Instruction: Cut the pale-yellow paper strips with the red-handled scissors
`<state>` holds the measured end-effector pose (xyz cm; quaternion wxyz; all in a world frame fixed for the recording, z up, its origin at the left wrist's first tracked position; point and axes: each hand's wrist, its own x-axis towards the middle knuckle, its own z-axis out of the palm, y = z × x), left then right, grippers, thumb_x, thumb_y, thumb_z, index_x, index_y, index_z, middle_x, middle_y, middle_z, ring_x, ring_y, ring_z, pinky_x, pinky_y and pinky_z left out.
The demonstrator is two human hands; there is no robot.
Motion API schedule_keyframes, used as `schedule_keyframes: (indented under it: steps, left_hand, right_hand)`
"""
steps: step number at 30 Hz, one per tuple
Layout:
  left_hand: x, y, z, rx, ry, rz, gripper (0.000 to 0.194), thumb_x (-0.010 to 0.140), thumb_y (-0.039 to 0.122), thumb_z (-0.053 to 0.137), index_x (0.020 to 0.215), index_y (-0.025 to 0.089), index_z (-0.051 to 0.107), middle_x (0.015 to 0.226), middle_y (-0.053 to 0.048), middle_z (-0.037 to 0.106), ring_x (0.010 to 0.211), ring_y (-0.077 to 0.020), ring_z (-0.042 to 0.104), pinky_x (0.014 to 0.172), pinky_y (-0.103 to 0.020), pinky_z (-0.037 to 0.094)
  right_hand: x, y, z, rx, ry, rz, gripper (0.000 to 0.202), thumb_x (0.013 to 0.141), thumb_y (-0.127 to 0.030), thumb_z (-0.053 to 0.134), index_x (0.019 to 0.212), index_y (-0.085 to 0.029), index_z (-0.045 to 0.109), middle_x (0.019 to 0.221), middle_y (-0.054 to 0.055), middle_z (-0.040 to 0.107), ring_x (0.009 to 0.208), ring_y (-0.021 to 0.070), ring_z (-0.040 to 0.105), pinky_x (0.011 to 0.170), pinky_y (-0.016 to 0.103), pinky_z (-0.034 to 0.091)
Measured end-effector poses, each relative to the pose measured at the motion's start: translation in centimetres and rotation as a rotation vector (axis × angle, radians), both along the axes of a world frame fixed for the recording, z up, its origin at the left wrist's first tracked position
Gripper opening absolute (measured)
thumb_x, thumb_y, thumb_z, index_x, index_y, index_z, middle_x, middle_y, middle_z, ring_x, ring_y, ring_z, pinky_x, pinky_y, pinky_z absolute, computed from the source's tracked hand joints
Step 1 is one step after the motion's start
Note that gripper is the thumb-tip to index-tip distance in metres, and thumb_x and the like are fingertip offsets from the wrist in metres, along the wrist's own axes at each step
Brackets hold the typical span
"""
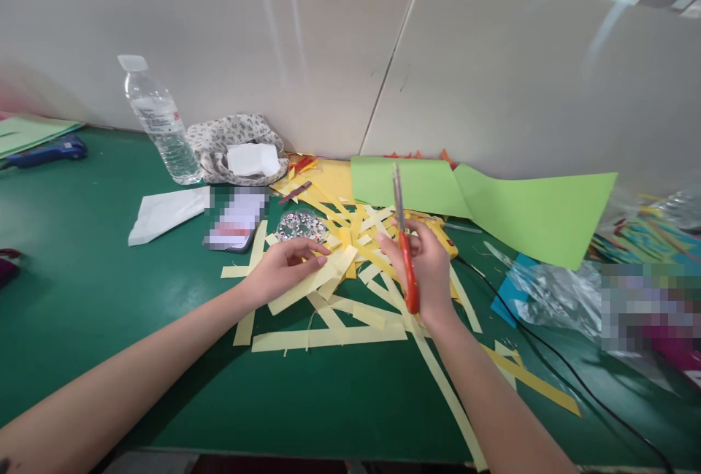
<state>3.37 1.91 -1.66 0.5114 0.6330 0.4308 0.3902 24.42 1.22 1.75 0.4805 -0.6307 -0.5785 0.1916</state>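
Observation:
Pale yellow paper strips [328, 339] lie crossed in a loose pile on the green table. My left hand [285, 269] is closed on one pale yellow paper strip [312, 284], thumb and fingertips at its upper side. On the other side of the pile, my right hand [430, 269] grips a pair of scissors [407, 266] by the red handles, with the blades pointing up and away. Whether the blades are fully closed is hard to make out. Behind my left hand sits a clear round case of small shiny gems [301, 226].
A water bottle [161, 123] and a patterned pouch [241, 142] stand at the back left, near a phone [236, 220] and a white tissue [169, 212]. Green paper [526, 215] leans against the partition. A black cable [542, 342] and plastic wrap [564, 306] lie at right.

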Motion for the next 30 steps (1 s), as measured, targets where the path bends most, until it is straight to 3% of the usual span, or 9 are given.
schedule_keyframes:
  steps: [4, 6, 9, 12, 16, 24, 30]
  left_hand:
    - [0.0, 0.1, -0.1, -0.034, -0.017, -0.023, 0.02, 0.076, 0.036, 0.061, 0.089, 0.022, 0.066, 0.067, -0.004, 0.066, 0.041, -0.0081, 0.043, 0.037, -0.02, 0.031]
    - [0.0, 0.1, 0.0, -0.039, 0.008, -0.014, 0.021, 0.077, 0.038, 0.06, 0.088, 0.022, 0.064, 0.068, -0.004, 0.067, 0.04, -0.0082, 0.044, 0.037, -0.02, 0.033]
    - [0.1, 0.0, 0.2, -0.011, 0.057, 0.004, 0.021, 0.077, 0.04, 0.059, 0.087, 0.022, 0.063, 0.069, -0.004, 0.067, 0.041, -0.0077, 0.043, 0.037, -0.019, 0.033]
    - [0.1, -0.1, 0.3, 0.02, 0.091, 0.008, 0.022, 0.078, 0.041, 0.057, 0.085, 0.021, 0.061, 0.069, -0.003, 0.066, 0.042, -0.0073, 0.042, 0.038, -0.019, 0.032]
    - [0.0, 0.0, 0.1, 0.03, 0.118, 0.001, 0.022, 0.079, 0.04, 0.055, 0.086, 0.02, 0.06, 0.07, -0.002, 0.066, 0.044, -0.0074, 0.042, 0.039, -0.019, 0.033]
    - [0.1, 0.0, -0.5, 0.066, 0.134, -0.008, 0.022, 0.08, 0.04, 0.054, 0.087, 0.02, 0.06, 0.069, -0.001, 0.065, 0.046, -0.0078, 0.044, 0.042, -0.019, 0.036]
    - [0.1, -0.1, -0.5, 0.043, 0.101, -0.021, 0.022, 0.08, 0.04, 0.054, 0.087, 0.021, 0.06, 0.069, -0.001, 0.065, 0.047, -0.009, 0.047, 0.042, -0.02, 0.04]
  right_hand:
    - [1.2, 0.7, -0.6, 0.026, -0.476, -0.082, 0.034, 0.073, -0.04, 0.057, 0.1, -0.02, 0.058, 0.065, 0.004, 0.063, 0.06, 0.0214, 0.058, 0.056, 0.033, 0.042]
    - [1.7, 1.1, -0.9, 0.003, -0.598, -0.127, 0.037, 0.074, -0.035, 0.055, 0.107, -0.019, 0.056, 0.067, 0.005, 0.065, 0.063, 0.0241, 0.059, 0.055, 0.033, 0.04]
    - [2.6, 1.8, -1.3, 0.071, -0.703, -0.162, 0.043, 0.072, -0.028, 0.056, 0.114, -0.018, 0.054, 0.087, 0.009, 0.067, 0.081, 0.0276, 0.06, 0.062, 0.034, 0.042]
    - [3.4, 2.4, -1.6, 0.099, -0.679, -0.156, 0.042, 0.074, -0.03, 0.055, 0.115, -0.019, 0.053, 0.09, 0.009, 0.067, 0.085, 0.0271, 0.06, 0.065, 0.035, 0.043]
    - [3.4, 2.4, -1.5, -0.017, -0.517, -0.041, 0.045, 0.074, -0.038, 0.057, 0.115, -0.02, 0.052, 0.086, 0.008, 0.068, 0.077, 0.0232, 0.063, 0.064, 0.032, 0.045]
    - [2.2, 1.3, -0.9, -0.144, -0.691, 0.234, 0.043, 0.078, -0.033, 0.051, 0.12, -0.024, 0.049, 0.085, 0.007, 0.068, 0.072, 0.0213, 0.063, 0.058, 0.027, 0.042]
    - [2.3, 1.7, -1.5, -0.104, -0.768, 0.236, 0.043, 0.073, -0.023, 0.053, 0.116, -0.026, 0.052, 0.085, 0.006, 0.067, 0.074, 0.0227, 0.062, 0.059, 0.029, 0.042]
